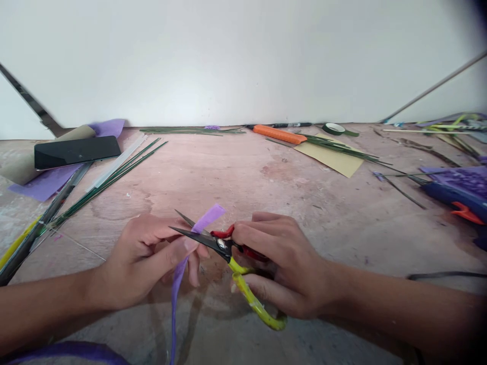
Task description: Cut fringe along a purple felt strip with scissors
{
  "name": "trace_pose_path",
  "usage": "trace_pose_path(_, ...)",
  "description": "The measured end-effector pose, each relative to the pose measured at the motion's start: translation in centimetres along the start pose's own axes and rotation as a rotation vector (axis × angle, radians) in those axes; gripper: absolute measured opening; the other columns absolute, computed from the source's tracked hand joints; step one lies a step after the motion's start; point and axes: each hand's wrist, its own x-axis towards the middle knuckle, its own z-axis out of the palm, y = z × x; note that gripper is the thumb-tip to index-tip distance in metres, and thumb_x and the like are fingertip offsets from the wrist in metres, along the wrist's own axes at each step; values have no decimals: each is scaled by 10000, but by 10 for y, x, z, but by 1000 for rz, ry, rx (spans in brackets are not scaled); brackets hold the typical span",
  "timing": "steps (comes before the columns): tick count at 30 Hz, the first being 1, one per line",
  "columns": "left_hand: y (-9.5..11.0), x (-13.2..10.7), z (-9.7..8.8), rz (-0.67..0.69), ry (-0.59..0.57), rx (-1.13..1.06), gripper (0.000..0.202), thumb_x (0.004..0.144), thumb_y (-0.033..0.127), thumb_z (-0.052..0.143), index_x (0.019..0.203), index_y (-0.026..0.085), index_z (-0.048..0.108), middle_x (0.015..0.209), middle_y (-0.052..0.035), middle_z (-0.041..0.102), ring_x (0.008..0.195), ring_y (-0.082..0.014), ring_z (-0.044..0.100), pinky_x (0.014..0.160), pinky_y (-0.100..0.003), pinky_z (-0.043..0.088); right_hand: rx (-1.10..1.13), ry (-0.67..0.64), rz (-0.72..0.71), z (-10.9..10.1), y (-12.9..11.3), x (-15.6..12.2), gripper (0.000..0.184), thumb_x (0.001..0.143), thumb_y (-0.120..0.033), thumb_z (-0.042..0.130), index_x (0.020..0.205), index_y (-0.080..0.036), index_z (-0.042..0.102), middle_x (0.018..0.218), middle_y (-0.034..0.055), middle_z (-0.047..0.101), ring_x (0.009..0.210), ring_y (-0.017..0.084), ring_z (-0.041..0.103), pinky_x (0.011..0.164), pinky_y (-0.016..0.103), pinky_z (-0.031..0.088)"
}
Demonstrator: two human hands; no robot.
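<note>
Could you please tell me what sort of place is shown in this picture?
It looks like a craft worktable, at home or in a workshop, I cannot tell which. The scissors, purple strip, thin green stems and roll of tape point to this.

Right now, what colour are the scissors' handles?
Lower handle is yellow, upper handle is red; best in the head view.

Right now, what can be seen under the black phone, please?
Purple paper and a greyish roll show past the edges of the black phone, which appears to lie over them. What its body covers cannot be seen.
</note>
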Motion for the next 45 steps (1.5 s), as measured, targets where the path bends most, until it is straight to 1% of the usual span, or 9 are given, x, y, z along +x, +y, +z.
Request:
trace_pose_path(5,1,0,0,3,2,3,258,967,223,519,856,144,738,601,-26,707,443,-79,586,391,-134,390,7,0,-6,0,0,0,277,939,-368,463,738,-219,347,624,-48,454,515,118,334,564,283,215)
trace_pose_path(12,2,-1,-2,12,-56,82,281,974,233,501,822,132,715,609,-38,726,498,-114,641,499,-179,487,47,-13,-11,0,0,0,269,894,-334,519,737,-218,334,636,-54,419,525,114,327,565,276,201)
trace_pose_path(17,-1,0,-2,-68,-51,18,294,974,295,512,860,130,727,626,-46,723,528,-132,647,510,-202,487,51,1,4,0,0,0,260,921,-330,506,743,-213,357,633,-52,437,524,117,321,567,277,194)
trace_pose_path(22,-3,0,-2,-69,-45,-52,304,970,301,524,878,117,748,663,-69,726,564,-140,644,519,-211,482,30,-5,23,0,-1,-1,241,922,-327,476,741,-214,364,629,-45,448,519,122,328,570,280,201)
trace_pose_path(26,-6,0,0,-86,-40,-98,305,973,309,517,909,120,748,667,-71,729,548,-143,647,486,-205,465,28,3,52,0,-2,0,214,887,-290,498,737,-211,367,627,-54,429,517,113,319,568,275,203)
trace_pose_path(29,-7,-2,0,-89,-3,-111,278,976,300,515,923,138,734,646,-47,721,507,-112,611,460,-174,445,24,11,62,-1,-3,2,201,837,-246,522,729,-210,357,626,-60,411,517,107,308,565,272,195)
trace_pose_path(31,-6,-3,0,-88,15,-106,275,986,289,495,931,149,726,618,-25,708,435,-70,520,412,-143,392,13,15,71,-1,-3,3,211,818,-245,538,727,-210,350,631,-59,411,524,108,308,564,270,190)
trace_pose_path(35,-4,-3,0,-69,28,-94,254,987,266,496,945,161,723,623,-9,706,424,-49,477,400,-118,367,4,10,85,0,-3,3,225,811,-252,549,727,-210,345,637,-60,421,527,108,301,567,271,189)
trace_pose_path(45,-2,1,0,50,8,-15,238,981,198,504,903,171,727,628,5,713,477,-47,560,432,-109,374,17,-7,77,0,-2,2,207,833,-275,528,728,-209,363,632,-55,431,523,112,306,569,282,187)
